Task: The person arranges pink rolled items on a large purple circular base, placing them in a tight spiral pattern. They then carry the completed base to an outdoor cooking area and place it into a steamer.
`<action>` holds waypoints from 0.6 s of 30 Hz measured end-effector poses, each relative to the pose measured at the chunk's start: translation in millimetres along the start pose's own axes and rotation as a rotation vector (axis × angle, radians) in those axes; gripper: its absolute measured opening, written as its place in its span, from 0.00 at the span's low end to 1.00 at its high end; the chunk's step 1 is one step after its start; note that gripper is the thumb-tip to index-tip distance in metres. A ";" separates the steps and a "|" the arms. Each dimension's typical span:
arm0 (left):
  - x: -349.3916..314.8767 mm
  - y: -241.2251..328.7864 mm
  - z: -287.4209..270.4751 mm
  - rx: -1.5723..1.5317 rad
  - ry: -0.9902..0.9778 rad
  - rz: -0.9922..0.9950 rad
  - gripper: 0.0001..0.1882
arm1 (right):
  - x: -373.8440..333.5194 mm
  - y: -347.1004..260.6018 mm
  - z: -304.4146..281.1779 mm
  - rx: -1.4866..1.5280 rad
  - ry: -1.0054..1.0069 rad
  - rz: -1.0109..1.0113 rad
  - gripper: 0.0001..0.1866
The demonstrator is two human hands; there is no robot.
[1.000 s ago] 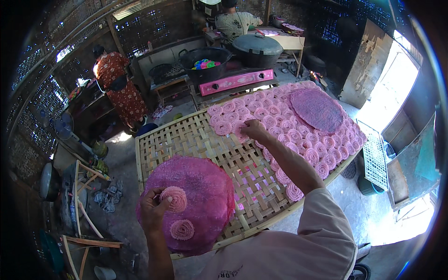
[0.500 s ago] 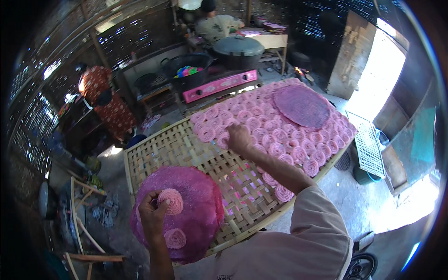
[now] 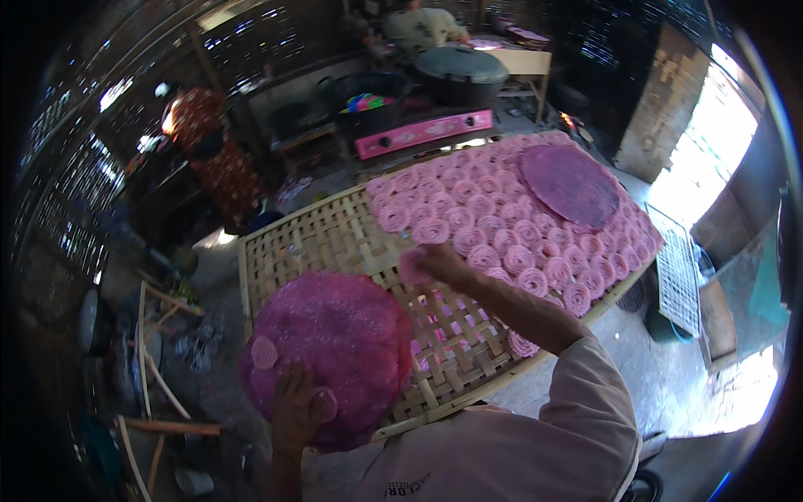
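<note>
My left hand (image 3: pixel 294 403) lies with fingers stretched over a purple-pink round, mat-like stack (image 3: pixel 335 326). Beside its thumb is a pink spiral coil of thin strands (image 3: pixel 325 405), and another pink coil (image 3: pixel 264 353) sits near the stack's left side. My right hand (image 3: pixel 435 264) is closed on a pink coil (image 3: pixel 411 266), held above the woven bamboo rack (image 3: pixel 309 238). Rows of similar pink coils (image 3: pixel 470 240) cover the rack's right part, just beyond that hand. A flat purple disc (image 3: pixel 570 186) rests on them at the far right.
Behind the rack stand a pink stove (image 3: pixel 425 134), a large lidded pot (image 3: pixel 462 71) and a dark basin (image 3: pixel 364 88). One person in a red patterned garment (image 3: pixel 205 142) is at left; another (image 3: pixel 418 32) sits at the back. A white wire rack (image 3: pixel 676 268) stands right.
My left hand has let go of the coil it held and dropped lower on the stack. My right hand has come back from the coil rows and now holds a coil. The view has shifted.
</note>
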State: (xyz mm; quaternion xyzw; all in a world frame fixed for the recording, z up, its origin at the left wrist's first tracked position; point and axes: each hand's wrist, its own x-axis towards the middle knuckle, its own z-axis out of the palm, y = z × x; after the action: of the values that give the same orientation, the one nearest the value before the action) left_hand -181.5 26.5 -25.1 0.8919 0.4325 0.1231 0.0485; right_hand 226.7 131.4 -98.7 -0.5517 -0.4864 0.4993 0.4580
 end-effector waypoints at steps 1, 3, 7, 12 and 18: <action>-13.9 0.9 1.7 -0.021 -0.014 -0.026 0.25 | 8.9 -10.7 0.9 -0.218 0.060 0.012 0.15; -24.6 8.0 6.9 -0.080 -0.037 -0.023 0.23 | 19.3 -23.3 -0.9 -0.471 0.149 -0.023 0.15; -33.5 19.3 7.7 -0.167 0.022 -0.157 0.19 | 48.2 -40.0 9.9 -0.639 0.116 -0.015 0.18; -16.7 26.1 -9.4 -0.409 0.022 -0.321 0.18 | 89.2 2.9 -11.9 -1.086 0.450 -0.741 0.20; -3.6 29.5 -37.8 -0.561 0.305 -0.421 0.18 | -29.6 -51.4 70.2 -0.485 -0.260 0.029 0.18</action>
State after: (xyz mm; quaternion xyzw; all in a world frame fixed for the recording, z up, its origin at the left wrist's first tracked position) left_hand -171.1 4.5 16.5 0.7070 0.5579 0.3554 0.2502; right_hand 151.9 108.9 -50.3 -0.5834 -0.6384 0.4414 0.2391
